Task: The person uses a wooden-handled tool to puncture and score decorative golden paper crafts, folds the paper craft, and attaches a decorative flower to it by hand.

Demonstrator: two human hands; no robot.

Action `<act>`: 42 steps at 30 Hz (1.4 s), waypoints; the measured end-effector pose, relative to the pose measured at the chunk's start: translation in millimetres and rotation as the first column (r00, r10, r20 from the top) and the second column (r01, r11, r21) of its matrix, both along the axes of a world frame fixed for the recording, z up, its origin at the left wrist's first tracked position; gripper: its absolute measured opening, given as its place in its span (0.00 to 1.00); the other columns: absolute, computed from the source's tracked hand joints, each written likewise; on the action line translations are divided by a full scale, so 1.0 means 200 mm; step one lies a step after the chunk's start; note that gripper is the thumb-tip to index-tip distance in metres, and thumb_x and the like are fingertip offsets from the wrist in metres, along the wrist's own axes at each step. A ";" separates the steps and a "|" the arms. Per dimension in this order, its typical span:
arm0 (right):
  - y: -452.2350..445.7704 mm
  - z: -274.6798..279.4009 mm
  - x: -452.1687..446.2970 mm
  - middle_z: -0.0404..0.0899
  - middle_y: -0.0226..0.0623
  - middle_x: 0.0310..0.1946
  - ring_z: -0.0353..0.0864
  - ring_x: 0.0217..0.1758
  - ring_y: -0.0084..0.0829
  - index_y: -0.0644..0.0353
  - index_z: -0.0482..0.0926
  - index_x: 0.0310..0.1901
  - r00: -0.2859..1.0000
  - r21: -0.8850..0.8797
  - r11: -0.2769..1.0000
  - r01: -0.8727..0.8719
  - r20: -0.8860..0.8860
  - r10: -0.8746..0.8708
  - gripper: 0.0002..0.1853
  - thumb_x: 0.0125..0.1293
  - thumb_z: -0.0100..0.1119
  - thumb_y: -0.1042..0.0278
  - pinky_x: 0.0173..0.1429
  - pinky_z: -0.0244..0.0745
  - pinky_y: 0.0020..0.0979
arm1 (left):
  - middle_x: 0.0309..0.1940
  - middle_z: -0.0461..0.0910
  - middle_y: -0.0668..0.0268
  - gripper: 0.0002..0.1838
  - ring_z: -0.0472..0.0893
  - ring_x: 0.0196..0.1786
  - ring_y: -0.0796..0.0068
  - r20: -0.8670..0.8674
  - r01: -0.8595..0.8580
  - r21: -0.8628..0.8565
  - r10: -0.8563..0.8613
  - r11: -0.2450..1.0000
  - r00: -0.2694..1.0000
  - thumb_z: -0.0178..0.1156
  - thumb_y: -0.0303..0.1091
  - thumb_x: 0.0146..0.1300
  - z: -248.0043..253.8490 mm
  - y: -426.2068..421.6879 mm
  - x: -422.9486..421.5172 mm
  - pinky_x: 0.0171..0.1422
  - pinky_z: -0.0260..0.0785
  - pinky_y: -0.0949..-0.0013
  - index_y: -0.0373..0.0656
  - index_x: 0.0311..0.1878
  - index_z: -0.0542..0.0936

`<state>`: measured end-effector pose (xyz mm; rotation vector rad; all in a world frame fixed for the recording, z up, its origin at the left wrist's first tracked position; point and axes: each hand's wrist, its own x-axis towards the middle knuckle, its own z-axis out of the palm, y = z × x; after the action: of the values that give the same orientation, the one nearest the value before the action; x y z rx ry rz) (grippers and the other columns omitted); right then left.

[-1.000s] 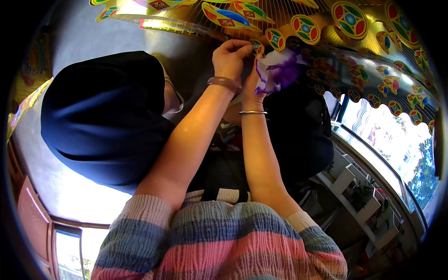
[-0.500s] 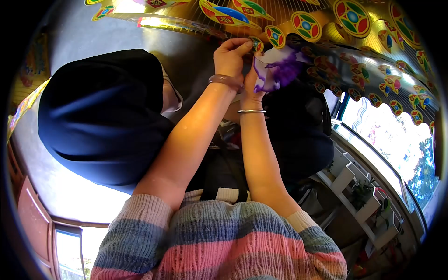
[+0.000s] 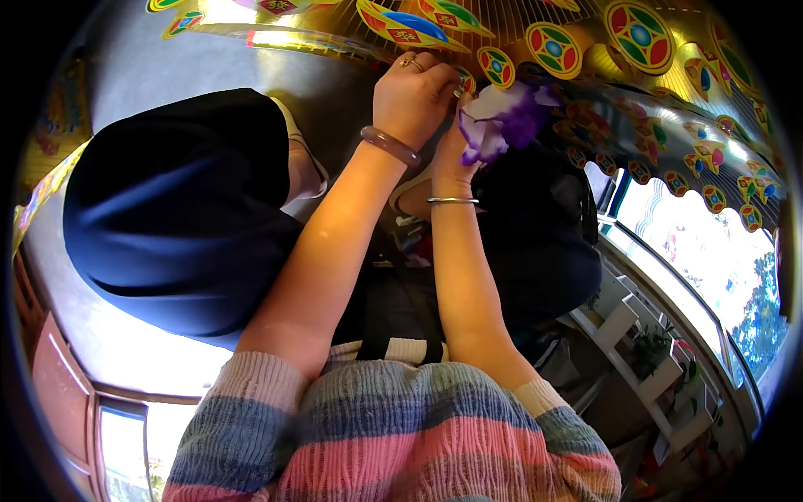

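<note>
My left hand [image 3: 416, 98], with a ring and a brown bangle, is closed at the edge of a shiny gold foil decoration [image 3: 510, 38]. Its fingertips meet a small round coin-shaped ornament [image 3: 466, 81] on that edge; the pinch itself is partly hidden. Just right of it, my right hand [image 3: 456, 151], wearing a silver bangle, reaches up with its fingertips by the same ornament. A crumpled white piece with purple edges [image 3: 506, 117], cloth or paper, sits in my right hand and covers most of its fingers.
Larger coin ornaments [image 3: 640, 35] hang along the foil above and to the right. My dark-clad knees [image 3: 176, 217] flank my arms, with a shoe [image 3: 305, 155] below. At right stand a white shelf with plants [image 3: 652, 351] and a bright window [image 3: 686, 234]. A brown door [image 3: 63, 393] is at lower left.
My left hand has turned and shifted slightly up and left, so its back and ring now show. The white-and-purple piece has moved a little right in my right hand.
</note>
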<state>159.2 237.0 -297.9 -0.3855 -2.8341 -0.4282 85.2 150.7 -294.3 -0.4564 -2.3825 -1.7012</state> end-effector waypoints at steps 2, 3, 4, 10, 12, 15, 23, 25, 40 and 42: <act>0.02 -0.04 0.00 0.79 0.39 0.39 0.79 0.43 0.38 0.61 0.77 0.47 0.993 -0.470 0.879 0.078 -0.039 -0.109 0.11 0.65 0.53 0.68 0.45 0.72 0.34 | 0.27 0.78 0.66 0.04 0.79 0.32 0.61 -0.018 -0.005 -0.011 0.005 1.000 1.000 0.66 0.29 0.48 0.00 0.00 0.01 0.37 0.73 0.64 0.45 0.29 0.82; 0.02 -0.06 0.00 0.79 0.40 0.40 0.78 0.44 0.40 0.60 0.77 0.47 0.988 -0.617 0.782 0.086 -0.050 -0.149 0.12 0.63 0.54 0.68 0.47 0.72 0.35 | 0.27 0.78 0.66 0.03 0.79 0.32 0.61 -0.021 -0.014 -0.005 0.014 1.000 1.000 0.66 0.29 0.48 -0.01 0.00 0.01 0.37 0.73 0.64 0.46 0.29 0.82; 0.03 -0.08 0.00 0.79 0.41 0.42 0.78 0.46 0.42 0.59 0.77 0.48 0.978 -0.743 0.663 0.087 -0.062 -0.198 0.13 0.61 0.56 0.69 0.48 0.72 0.36 | 0.27 0.78 0.65 0.03 0.79 0.32 0.62 -0.023 -0.023 0.001 0.023 1.000 0.999 0.65 0.29 0.49 -0.02 0.00 0.02 0.37 0.73 0.64 0.46 0.29 0.82; 0.01 -0.11 -0.01 0.78 0.32 0.34 0.75 0.36 0.24 0.66 0.77 0.42 0.946 -0.818 0.570 -0.075 -0.239 -0.220 0.15 0.74 0.46 0.62 0.40 0.71 0.26 | 0.26 0.80 0.64 0.04 0.81 0.29 0.63 0.175 0.014 0.075 -0.027 0.997 0.984 0.66 0.30 0.50 -0.02 0.00 0.02 0.36 0.73 0.66 0.45 0.30 0.83; 0.02 -0.09 -0.01 0.78 0.34 0.35 0.76 0.37 0.27 0.65 0.77 0.43 0.950 -0.812 0.584 -0.019 -0.197 -0.242 0.14 0.73 0.47 0.63 0.41 0.71 0.28 | 0.26 0.82 0.63 0.05 0.82 0.28 0.67 0.267 0.106 0.110 -0.132 0.988 0.955 0.66 0.30 0.51 0.00 -0.03 -0.01 0.37 0.74 0.69 0.44 0.32 0.84; 0.05 -0.11 0.01 0.79 0.41 0.36 0.78 0.40 0.40 0.62 0.77 0.43 0.959 -0.785 0.618 0.047 -0.138 -0.249 0.09 0.66 0.53 0.67 0.41 0.71 0.35 | 0.26 0.83 0.63 0.06 0.83 0.29 0.72 0.427 0.164 0.180 -0.228 0.970 0.875 0.65 0.31 0.52 0.03 -0.06 -0.04 0.38 0.74 0.72 0.42 0.34 0.84; 0.00 -0.04 -0.02 0.79 0.39 0.33 0.79 0.36 0.34 0.64 0.77 0.43 0.938 -0.911 0.411 0.001 -0.141 -0.315 0.10 0.70 0.52 0.65 0.36 0.71 0.32 | 0.25 0.83 0.63 0.06 0.83 0.28 0.75 0.420 0.033 0.254 -0.141 0.967 0.897 0.64 0.29 0.53 0.00 -0.02 0.01 0.37 0.74 0.73 0.39 0.34 0.83; 0.00 -0.04 -0.01 0.79 0.39 0.34 0.79 0.37 0.32 0.64 0.76 0.44 0.934 -0.931 0.365 -0.006 -0.136 -0.331 0.10 0.70 0.52 0.65 0.37 0.72 0.31 | 0.25 0.83 0.63 0.05 0.83 0.29 0.75 0.375 0.006 0.229 -0.094 0.974 0.922 0.64 0.28 0.53 0.00 -0.01 0.02 0.37 0.74 0.73 0.39 0.34 0.83; 0.02 -0.08 0.01 0.80 0.34 0.37 0.80 0.41 0.29 0.62 0.77 0.46 0.951 -0.899 0.435 0.044 -0.096 -0.293 0.11 0.67 0.54 0.67 0.43 0.74 0.27 | 0.26 0.83 0.62 0.04 0.82 0.28 0.76 0.381 -0.034 0.263 -0.072 0.964 0.922 0.64 0.25 0.54 -0.01 0.01 0.02 0.36 0.73 0.74 0.37 0.34 0.82; -0.02 -0.01 -0.02 0.81 0.34 0.38 0.81 0.41 0.30 0.61 0.78 0.46 0.921 -0.964 0.256 0.072 -0.034 -0.388 0.10 0.66 0.55 0.67 0.43 0.74 0.27 | 0.25 0.83 0.62 0.04 0.82 0.28 0.76 0.359 -0.035 0.240 -0.055 0.970 0.932 0.64 0.25 0.53 -0.01 0.02 0.02 0.36 0.74 0.74 0.38 0.34 0.82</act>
<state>155.7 233.5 -299.9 -0.9890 -2.3577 1.3395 89.9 153.9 -296.4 -0.1202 -2.3515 -2.2131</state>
